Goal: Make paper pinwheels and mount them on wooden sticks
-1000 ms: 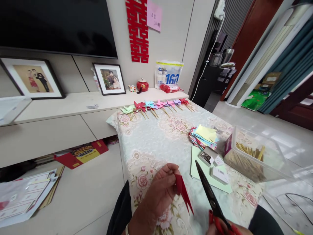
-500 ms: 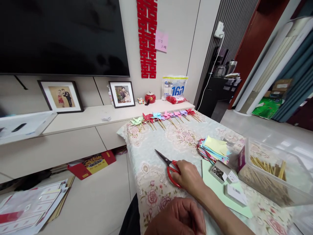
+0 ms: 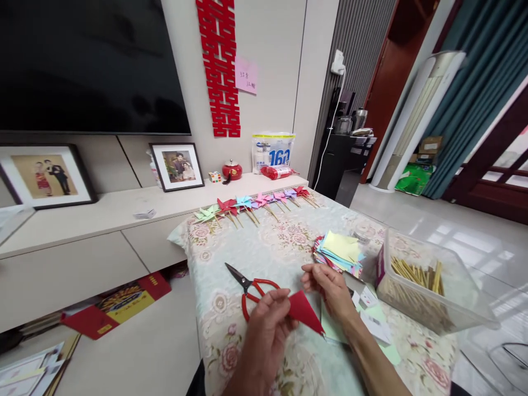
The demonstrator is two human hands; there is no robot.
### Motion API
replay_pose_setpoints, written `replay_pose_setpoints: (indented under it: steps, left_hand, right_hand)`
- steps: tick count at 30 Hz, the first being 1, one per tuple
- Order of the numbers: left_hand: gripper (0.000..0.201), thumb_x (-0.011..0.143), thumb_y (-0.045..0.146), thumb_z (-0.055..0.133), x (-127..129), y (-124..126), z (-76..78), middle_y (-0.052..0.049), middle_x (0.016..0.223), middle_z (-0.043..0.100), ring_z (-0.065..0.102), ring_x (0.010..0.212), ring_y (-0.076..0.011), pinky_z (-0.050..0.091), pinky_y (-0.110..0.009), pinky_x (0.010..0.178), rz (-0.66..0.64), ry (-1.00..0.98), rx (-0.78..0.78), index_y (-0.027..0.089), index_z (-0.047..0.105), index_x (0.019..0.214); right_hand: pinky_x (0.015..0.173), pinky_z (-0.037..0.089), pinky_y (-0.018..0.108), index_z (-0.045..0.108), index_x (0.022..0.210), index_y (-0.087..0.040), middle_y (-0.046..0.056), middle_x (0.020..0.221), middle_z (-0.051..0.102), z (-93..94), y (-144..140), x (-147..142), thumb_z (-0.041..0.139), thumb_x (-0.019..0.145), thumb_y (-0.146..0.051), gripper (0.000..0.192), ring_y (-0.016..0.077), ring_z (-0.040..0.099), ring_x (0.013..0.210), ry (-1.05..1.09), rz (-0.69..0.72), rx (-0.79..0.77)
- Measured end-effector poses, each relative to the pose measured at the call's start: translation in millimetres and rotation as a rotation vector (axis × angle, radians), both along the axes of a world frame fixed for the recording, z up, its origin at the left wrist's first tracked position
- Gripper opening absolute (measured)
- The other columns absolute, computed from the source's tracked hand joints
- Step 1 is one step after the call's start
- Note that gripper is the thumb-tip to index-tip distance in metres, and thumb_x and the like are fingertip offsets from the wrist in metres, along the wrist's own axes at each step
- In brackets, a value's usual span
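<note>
My left hand [image 3: 266, 335] pinches a folded red paper triangle [image 3: 305, 312] above the floral tablecloth [image 3: 284, 247]. My right hand [image 3: 330, 289] hovers just right of the triangle with its fingers curled and apart, its fingertips close to the paper's top edge; I cannot tell whether they touch it. Red-handled scissors [image 3: 251, 286] lie on the cloth just beyond my left hand, with neither hand on them.
A stack of coloured paper squares [image 3: 340, 250] lies to the right beside a clear tub of wooden sticks [image 3: 421, 283]. A light green sheet [image 3: 373, 316] and small boxes sit under my right forearm. A row of paper pinwheels [image 3: 251, 203] lines the table's far edge.
My right hand has let go of the scissors, which now lie on the cloth, and come back beside the red paper. My left hand has raised the paper into view.
</note>
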State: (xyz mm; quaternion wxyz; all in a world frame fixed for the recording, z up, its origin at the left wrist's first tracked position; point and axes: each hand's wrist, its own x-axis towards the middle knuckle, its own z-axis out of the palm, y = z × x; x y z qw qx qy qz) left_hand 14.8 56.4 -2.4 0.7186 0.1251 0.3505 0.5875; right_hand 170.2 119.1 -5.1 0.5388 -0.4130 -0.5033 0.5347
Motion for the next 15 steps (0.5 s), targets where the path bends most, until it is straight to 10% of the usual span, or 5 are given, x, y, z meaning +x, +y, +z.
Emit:
replay_pose_setpoints:
  steps: [5,15]
  left_hand:
    - [0.040,0.052,0.027,0.089,15,37,10.0,-0.003,0.064,0.071,0.061,0.053,-0.0127,0.049,-0.024,0.050,0.155,0.170,0.056,0.013,0.065,0.082]
    - [0.032,0.054,0.025,0.085,17,30,-8.5,-0.003,0.067,0.072,0.060,0.055,-0.0123,0.050,-0.023,0.050,0.127,0.227,0.039,0.014,0.068,0.079]
  right_hand:
    - [0.070,0.053,0.031,0.079,0.095,-0.018,0.010,0.088,0.078,2.9,0,13,0.079,0.074,-0.057,0.044,0.0193,0.069,0.074,0.271,0.049,-0.118]
    - [0.073,0.049,0.026,0.079,0.095,-0.020,0.004,0.091,0.078,6.0,-9,7,0.086,0.063,-0.027,0.033,0.0145,0.068,0.077,0.230,0.157,-0.321]
